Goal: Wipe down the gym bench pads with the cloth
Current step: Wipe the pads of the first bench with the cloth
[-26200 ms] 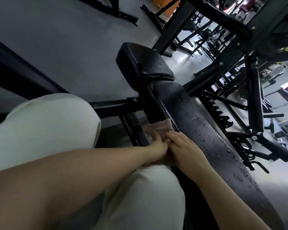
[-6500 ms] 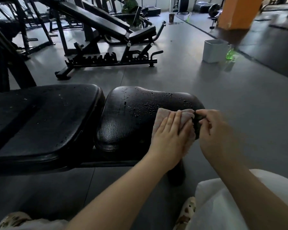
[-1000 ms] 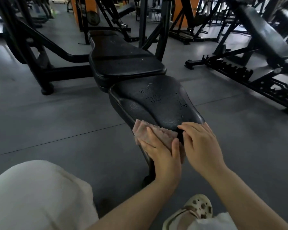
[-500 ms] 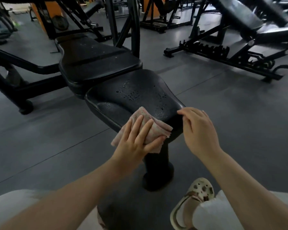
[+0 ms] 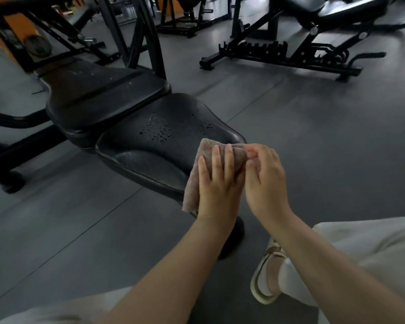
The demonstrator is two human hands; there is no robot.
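Observation:
A black gym bench fills the middle of the head view. Its seat pad point(image 5: 164, 139) carries water droplets near the centre, and the longer back pad point(image 5: 98, 94) lies behind it. A pinkish cloth point(image 5: 197, 174) drapes over the seat pad's near right corner. My left hand point(image 5: 216, 181) presses flat on the cloth with straight fingers. My right hand point(image 5: 265, 181) pinches the cloth's upper right edge at the pad's corner.
The bench post foot point(image 5: 232, 239) stands on the grey rubber floor below my hands. An adjustable bench frame point(image 5: 278, 54) sits at the back right. Black rack uprights point(image 5: 147, 36) rise behind the back pad. My sandalled foot point(image 5: 267, 277) rests on the floor at lower right.
My left hand slid the cloth right along the seat pad's near edge to the corner. My right hand came off the pad edge and took hold of the cloth.

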